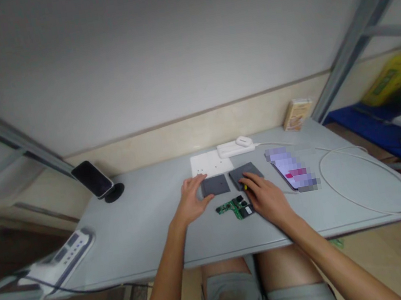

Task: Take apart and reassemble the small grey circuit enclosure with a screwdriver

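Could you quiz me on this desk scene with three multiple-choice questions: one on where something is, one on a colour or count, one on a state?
1. Where does the green circuit board lie?
A. Between the two hands, near the table's front
B. On the black phone stand
C. Inside the white cable loop

2. How many dark grey square plastic covers lie on the table?
A. One
B. Two
C. Four

3. How is the left hand?
A. Clenched in a fist
B. Lifted off the table
C. Open, fingers on a cover's edge

Answers: 1 A, the board sits between the left hand and right hand. 2 B, a second cover lies beside the first. 3 C, its spread fingers rest on the left cover.
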The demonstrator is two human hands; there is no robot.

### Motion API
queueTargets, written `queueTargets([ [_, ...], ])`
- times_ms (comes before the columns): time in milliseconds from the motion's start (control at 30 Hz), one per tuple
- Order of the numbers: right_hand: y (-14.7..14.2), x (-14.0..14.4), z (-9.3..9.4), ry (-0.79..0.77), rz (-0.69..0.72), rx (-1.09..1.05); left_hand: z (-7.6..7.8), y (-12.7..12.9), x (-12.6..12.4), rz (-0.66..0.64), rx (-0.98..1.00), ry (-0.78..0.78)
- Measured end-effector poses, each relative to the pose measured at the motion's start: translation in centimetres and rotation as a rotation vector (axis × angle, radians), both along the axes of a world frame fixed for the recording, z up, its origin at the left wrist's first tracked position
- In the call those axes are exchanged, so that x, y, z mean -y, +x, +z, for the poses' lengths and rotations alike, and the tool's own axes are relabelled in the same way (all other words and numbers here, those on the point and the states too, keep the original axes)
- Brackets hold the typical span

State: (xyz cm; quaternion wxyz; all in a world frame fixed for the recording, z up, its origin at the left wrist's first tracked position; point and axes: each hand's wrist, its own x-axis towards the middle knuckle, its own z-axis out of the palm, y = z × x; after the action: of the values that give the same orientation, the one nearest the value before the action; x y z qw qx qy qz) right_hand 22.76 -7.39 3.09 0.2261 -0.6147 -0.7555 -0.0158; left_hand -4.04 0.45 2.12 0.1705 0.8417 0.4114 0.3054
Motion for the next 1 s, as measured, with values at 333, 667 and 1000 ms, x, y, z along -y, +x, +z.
queueTargets([
  [333,0.08,0.57,-0.42,-0.032,-0.022,-0.075,-0.06,0.00,-0.11,0.007,-0.033,0.014],
  [667,-0.10,0.67,-0.02,-0.027,-0.015,-0.111,-0.23,-0.17,-0.38,0.024,0.011,0.030],
  [1000,-0.10,0.71,-0.10,0.009,-0.011,-0.114,-0.41,-0.27,-0.43,0.017,0.039,0.060],
])
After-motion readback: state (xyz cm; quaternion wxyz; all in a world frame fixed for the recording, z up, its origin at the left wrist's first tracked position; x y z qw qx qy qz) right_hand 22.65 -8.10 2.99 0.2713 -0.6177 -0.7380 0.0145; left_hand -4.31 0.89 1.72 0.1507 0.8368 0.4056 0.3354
